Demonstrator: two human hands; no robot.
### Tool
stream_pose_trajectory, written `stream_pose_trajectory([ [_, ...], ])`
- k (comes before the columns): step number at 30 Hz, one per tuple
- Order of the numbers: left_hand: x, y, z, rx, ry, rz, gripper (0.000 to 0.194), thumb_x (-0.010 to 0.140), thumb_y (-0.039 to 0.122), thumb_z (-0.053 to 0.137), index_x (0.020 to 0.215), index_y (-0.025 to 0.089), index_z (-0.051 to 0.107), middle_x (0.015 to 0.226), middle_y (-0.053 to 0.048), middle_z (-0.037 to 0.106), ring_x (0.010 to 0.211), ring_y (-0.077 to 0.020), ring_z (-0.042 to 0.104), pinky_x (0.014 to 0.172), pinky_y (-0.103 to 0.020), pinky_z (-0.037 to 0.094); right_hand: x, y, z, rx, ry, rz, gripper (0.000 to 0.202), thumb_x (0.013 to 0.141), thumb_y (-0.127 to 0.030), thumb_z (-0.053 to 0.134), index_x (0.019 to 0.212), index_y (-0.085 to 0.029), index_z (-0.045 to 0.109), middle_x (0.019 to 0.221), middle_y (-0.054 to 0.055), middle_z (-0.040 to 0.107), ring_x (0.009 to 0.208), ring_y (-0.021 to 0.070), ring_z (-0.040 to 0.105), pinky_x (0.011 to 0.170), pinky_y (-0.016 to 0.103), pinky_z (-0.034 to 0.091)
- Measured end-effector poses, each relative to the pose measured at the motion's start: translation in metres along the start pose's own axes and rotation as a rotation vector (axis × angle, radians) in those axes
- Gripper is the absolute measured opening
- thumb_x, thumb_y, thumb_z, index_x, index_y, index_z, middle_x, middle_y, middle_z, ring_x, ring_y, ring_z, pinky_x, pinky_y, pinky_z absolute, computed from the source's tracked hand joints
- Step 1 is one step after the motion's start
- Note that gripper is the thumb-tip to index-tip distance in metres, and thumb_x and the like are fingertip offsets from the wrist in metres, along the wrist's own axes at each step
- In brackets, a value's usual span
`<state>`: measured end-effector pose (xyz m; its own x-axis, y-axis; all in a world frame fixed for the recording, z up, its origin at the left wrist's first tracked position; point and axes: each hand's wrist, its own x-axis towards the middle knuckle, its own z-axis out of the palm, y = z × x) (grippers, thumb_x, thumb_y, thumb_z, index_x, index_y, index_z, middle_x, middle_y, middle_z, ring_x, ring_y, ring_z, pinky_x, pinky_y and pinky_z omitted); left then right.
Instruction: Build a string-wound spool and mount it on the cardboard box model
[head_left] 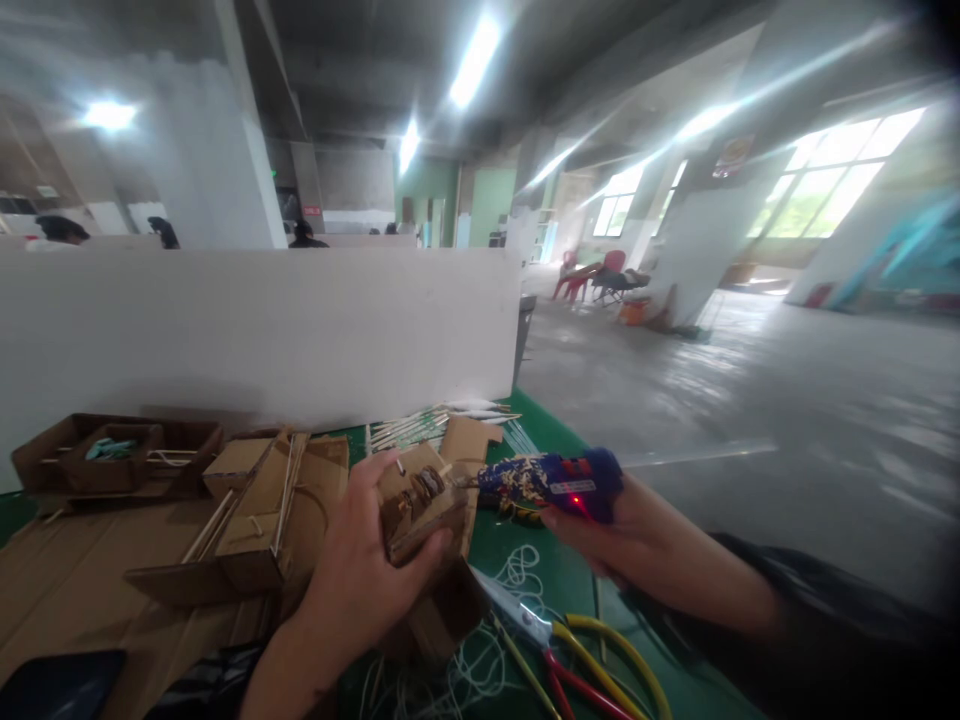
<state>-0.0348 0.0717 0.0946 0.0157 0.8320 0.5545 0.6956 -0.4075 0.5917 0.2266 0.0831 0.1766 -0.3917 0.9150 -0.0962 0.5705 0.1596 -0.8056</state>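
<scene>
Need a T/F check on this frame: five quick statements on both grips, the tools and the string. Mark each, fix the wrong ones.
1. The right grip holds a blue glue gun. True.
2. The left grip is bare of any object. False: it holds a cardboard piece.
3. The glue gun's nozzle points away from the cardboard piece. False: it points at it; whether they touch is too blurred to tell.
4. White string lies in loose loops on the green tabletop. True.
5. The scissors have all-black handles. False: the scissors have yellow and red handles.
</scene>
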Motion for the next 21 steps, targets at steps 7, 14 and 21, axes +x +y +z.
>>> stream_pose_trajectory([
  [7,-0.0017,-0.0002,0.0002,0.0,0.0,0.002,0.071,0.08,0.04,0.069,0.138,0.025,0.03,0.137,-0.014,0.047,0.126,-0.0328,0.051,0.103,-0.057,0.044,-0.0044,0.0001,-0.0003,-0.006,0.013,-0.005,0.025,0.09,-0.043,0.054,0.081,-0.02,0.053,0.051,-0.007,0.047,0.044,0.0088,0.044,0.038,0.018,0.036],
  [14,-0.0016,-0.0008,0.0019,-0.011,-0.002,-0.013,0.072,0.081,0.043,0.069,0.139,0.028,0.029,0.139,-0.013,0.047,0.127,-0.0333,0.05,0.104,-0.058,0.043,-0.0075,0.0025,-0.0016,-0.004,0.002,0.016,0.022,0.089,-0.042,0.055,0.083,-0.021,0.052,0.051,-0.008,0.048,0.044,0.0091,0.045,0.039,0.018,0.037],
  [21,-0.0021,-0.0014,0.0022,-0.001,-0.001,-0.021,0.072,0.081,0.042,0.069,0.139,0.029,0.029,0.138,-0.012,0.047,0.126,-0.0329,0.05,0.103,-0.058,0.044,-0.0093,0.0004,-0.0008,0.03,-0.016,0.03,0.023,0.089,-0.042,0.055,0.082,-0.021,0.051,0.049,-0.008,0.047,0.042,0.0087,0.043,0.038,0.018,0.035],
])
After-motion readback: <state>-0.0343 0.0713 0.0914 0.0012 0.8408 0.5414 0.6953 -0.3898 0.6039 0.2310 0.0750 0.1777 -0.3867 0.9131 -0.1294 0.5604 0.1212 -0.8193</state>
